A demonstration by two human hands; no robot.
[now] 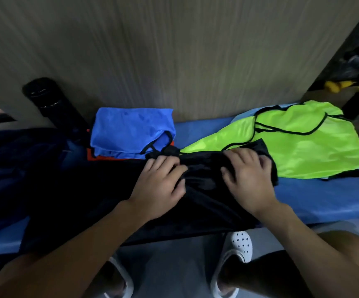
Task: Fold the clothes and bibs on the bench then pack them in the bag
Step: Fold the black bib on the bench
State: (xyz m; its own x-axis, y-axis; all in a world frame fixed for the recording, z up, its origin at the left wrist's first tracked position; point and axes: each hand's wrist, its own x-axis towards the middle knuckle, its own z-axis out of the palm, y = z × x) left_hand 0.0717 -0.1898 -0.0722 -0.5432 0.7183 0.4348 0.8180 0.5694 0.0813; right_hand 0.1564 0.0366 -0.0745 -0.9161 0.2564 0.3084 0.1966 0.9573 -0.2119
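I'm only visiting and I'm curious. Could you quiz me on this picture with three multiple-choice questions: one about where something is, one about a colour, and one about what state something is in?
1. Where does the folded blue bib lie?
A. On the floor
B. At the back of the bench, left of the hands
C. Inside the bag

2. What colour is the garment under both hands?
A. Black
B. Orange
C. White

3. How do the green bibs at the right lie?
A. Folded in a neat stack
B. Packed in the bag
C. Spread out loose, unfolded

Answers:
1 B: the folded blue bib sits on the bench close to the wall.
2 A: the left hand and right hand both lie on dark black cloth.
3 C: the green bibs lie open and flat, with their black-edged straps showing.
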